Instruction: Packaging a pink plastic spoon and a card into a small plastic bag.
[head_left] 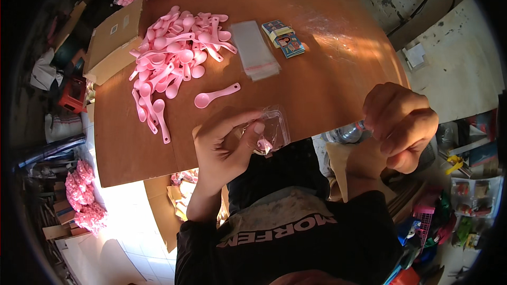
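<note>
The left hand grasps a clear plastic case, right and wearer-side of the loose pink measuring spoon, whose handle slants rightward, away. The right hand, farther from that spoon, curls; whether around anything, I cannot tell.

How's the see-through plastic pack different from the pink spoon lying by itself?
The plastic pack is clear, while the lone spoon is solid pink. The left hand holds the pack; the spoon lies flat on the table. The pack has a curved-cornered rim; the spoon has a round bowl and long handle.
</note>
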`<state>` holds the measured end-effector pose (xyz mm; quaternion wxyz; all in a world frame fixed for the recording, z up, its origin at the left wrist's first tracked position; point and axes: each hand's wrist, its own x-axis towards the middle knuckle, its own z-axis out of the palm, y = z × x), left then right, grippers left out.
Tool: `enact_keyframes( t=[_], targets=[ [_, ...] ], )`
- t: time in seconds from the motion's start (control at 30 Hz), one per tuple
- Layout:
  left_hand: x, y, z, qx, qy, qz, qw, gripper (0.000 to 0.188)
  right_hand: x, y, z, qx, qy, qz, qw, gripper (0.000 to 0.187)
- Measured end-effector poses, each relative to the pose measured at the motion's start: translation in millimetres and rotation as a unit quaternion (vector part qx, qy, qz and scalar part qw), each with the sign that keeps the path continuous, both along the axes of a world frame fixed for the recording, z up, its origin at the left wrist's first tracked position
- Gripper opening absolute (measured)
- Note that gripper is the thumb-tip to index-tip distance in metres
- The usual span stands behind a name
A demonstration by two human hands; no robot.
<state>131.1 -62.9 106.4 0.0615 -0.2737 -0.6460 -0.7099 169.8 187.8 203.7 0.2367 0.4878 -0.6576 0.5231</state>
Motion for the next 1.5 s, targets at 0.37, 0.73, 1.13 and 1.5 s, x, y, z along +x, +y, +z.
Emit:
enact_keyframes(
  t=[0.37, 0.73, 1.13, 1.5],
  targets=[
    [-4.0, -5.1, -18.5, -0.011, -0.038, -0.053, 0.998, 0.019, 57.0, -58.4, 24.4, 0.042, 0.355, 0.154, 0.921, 0.010],
    [0.4, -1.3, -15.6, -0.048, 0.024, 0.001, 0.999, 0.019, 60.1, -49.1, 18.0, 0.016, 0.341, 0.099, 0.935, 0.012],
    [7.1, 1.2, -12.2, -0.044, 0.015, -0.006, 0.999, 0.018, 71.3, -51.6, 17.9, 0.006, 0.353, 0.075, 0.933, 0.015],
    [15.4, 3.0, -12.7, -0.032, 0.022, -0.006, 0.999, 0.015, 102.0, -47.9, 29.1, -0.026, 0.427, 0.076, 0.901, 0.019]
  ],
)
